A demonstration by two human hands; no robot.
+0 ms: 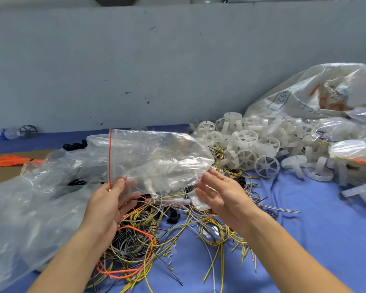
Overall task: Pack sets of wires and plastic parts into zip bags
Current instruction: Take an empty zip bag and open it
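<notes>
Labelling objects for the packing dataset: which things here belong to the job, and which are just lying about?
Job: zip bag; tangled wires; white plastic wheels.
Lying about: water bottle; dark wheel by the wall; printed white sack.

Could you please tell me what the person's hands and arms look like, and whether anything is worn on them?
Both the left hand and the right hand are bare: no gloves, rings or watch show. The left forearm and the right forearm are bare too, with no sleeve in view down to the picture's lower edge.
</notes>
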